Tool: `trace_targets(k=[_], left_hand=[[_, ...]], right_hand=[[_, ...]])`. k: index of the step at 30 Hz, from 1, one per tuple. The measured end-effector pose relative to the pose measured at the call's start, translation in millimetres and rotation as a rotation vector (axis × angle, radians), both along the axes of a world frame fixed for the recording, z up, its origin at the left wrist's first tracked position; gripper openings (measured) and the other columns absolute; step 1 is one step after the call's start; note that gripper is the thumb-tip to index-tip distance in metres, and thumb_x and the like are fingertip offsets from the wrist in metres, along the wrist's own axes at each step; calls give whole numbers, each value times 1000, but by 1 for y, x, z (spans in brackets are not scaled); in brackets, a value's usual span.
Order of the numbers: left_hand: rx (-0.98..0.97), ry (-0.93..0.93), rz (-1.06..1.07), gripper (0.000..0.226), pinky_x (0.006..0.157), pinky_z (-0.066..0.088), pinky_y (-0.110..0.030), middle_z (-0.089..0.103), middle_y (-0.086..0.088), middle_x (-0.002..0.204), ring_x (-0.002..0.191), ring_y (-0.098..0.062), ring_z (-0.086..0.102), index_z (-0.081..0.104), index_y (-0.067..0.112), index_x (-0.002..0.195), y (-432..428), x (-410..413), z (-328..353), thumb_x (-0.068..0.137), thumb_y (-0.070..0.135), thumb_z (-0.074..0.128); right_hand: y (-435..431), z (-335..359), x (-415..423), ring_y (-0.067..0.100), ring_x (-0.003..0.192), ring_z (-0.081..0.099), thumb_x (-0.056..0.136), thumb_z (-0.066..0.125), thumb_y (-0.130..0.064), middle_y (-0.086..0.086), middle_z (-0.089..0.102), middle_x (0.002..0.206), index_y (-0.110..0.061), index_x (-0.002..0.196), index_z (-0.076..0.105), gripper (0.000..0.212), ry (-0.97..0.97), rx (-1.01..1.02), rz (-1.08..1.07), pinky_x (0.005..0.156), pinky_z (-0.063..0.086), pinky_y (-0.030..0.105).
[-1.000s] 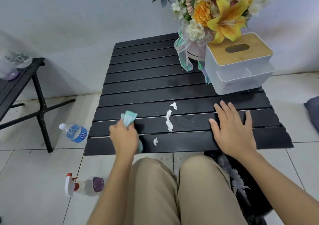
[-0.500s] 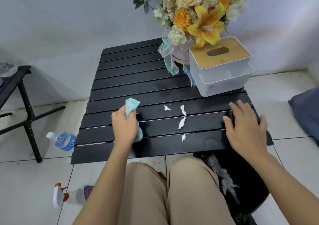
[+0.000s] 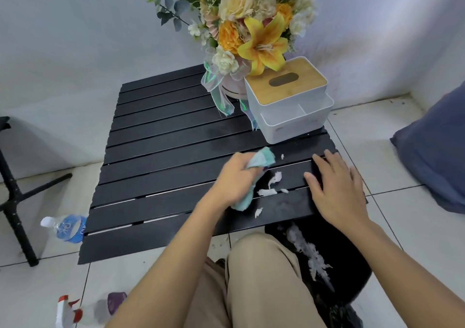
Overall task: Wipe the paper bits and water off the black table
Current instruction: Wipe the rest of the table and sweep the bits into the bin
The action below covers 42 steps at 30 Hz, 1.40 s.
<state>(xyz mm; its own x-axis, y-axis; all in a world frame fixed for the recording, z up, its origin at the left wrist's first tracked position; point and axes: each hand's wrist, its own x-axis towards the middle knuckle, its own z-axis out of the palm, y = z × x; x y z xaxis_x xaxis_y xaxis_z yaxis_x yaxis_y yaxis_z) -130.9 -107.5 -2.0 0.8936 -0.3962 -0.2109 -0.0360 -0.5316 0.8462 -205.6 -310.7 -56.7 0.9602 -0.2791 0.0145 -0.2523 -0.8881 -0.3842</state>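
Our left hand (image 3: 232,176) grips a crumpled teal cloth (image 3: 261,157) beside shredded white paper bits (image 3: 273,180) on the slatted black table (image 3: 161,138), mid-frame; our right hand (image 3: 337,186) lies flat, fingers spread.

Black slatted bench (image 3: 163,151); mint-green cloth (image 3: 264,157); white paper bits (image 3: 275,177); white tissue box (image 3: 284,130) with a tan wood-grain lid (image 3: 302,86); yellow, orange and cream flowers (image 3: 261,48).

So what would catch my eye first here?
The big yellow-and-orange bouquet stands at the far right corner of the black table, beside a white tissue box. Nearer, the left hand grips a teal cloth beside white paper bits, while the right hand rests flat.
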Motion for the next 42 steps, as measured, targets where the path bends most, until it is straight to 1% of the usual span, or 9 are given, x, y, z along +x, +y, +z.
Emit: trace_targets(k=[4, 7, 11, 14, 18, 24, 30, 35, 42], left_hand=[[214, -239, 367, 16, 63, 42, -31, 50, -6, 73, 64, -20, 49, 57, 5, 79, 44, 29, -21, 82, 19, 50], [491, -255, 526, 33, 86, 42, -42, 50, -19, 108, 97, -39, 51, 58, 6, 119, 37, 22, -41, 88, 15, 50], [565, -379, 454, 47, 84, 42, -44, 45, -15, 116, 98, -35, 45, 47, 11, 135, -22, -9, -44, 87, 14, 49], [422, -356, 154, 45, 87, 44, -40, 47, -10, 112, 97, -30, 46, 51, 15, 133, -46, -17, -42, 89, 16, 46], [237, -281, 182, 14, 56, 34, -18, 46, -5, 85, 78, -29, 46, 53, 16, 79, -29, -7, -30, 90, 16, 45], [587, -174, 609, 41, 74, 40, -38, 43, -14, 119, 93, -39, 53, 47, 11, 132, -2, -49, -29, 93, 22, 45], [559, -205, 453, 46, 75, 42, -37, 41, -9, 118, 98, -30, 52, 40, 13, 136, -94, -80, -23, 92, 23, 48], [259, -181, 362, 27, 76, 38, -31, 50, -8, 109, 88, -21, 50, 58, 14, 114, -82, -56, -19, 94, 26, 46], [537, -305, 444, 46, 75, 45, -40, 41, -9, 121, 102, -31, 46, 44, 17, 137, -74, -29, -35, 92, 20, 47]], right_hand=[[-43, 5, -17, 21, 140, 33, 96, 52, -41, 2, 38, 152, -23, 144, 41, 53, -91, 324, -213, 111, 27, 48], [-52, 0, -23, 12, 134, 41, 98, 54, -35, -7, 43, 147, -32, 147, 37, 53, -49, 828, -230, 109, 33, 32], [-41, -11, -23, 4, 134, 41, 102, 47, -28, -16, 44, 146, -31, 146, 42, 45, -121, 1044, -220, 115, 33, 32], [-41, -11, -23, 3, 134, 41, 102, 48, -26, -15, 45, 146, -27, 146, 42, 45, -142, 1068, -233, 115, 33, 31], [-44, -15, -22, 2, 135, 41, 101, 50, -29, -17, 45, 147, -28, 146, 42, 46, -145, 1115, -221, 117, 32, 36], [-43, -18, -22, 5, 136, 40, 102, 49, -26, -12, 44, 148, -24, 147, 42, 46, -184, 1134, -237, 118, 31, 37], [-45, -18, -19, 4, 135, 40, 102, 49, -22, -12, 44, 148, -24, 147, 42, 46, -169, 1133, -230, 114, 32, 26], [-48, -14, -14, 2, 129, 43, 101, 49, -13, -12, 47, 141, -20, 146, 42, 46, -143, 1211, -264, 103, 36, 19], [-48, -17, -14, 6, 131, 47, 102, 47, -13, -9, 49, 144, -21, 146, 44, 45, -139, 1237, -293, 110, 38, 28]])
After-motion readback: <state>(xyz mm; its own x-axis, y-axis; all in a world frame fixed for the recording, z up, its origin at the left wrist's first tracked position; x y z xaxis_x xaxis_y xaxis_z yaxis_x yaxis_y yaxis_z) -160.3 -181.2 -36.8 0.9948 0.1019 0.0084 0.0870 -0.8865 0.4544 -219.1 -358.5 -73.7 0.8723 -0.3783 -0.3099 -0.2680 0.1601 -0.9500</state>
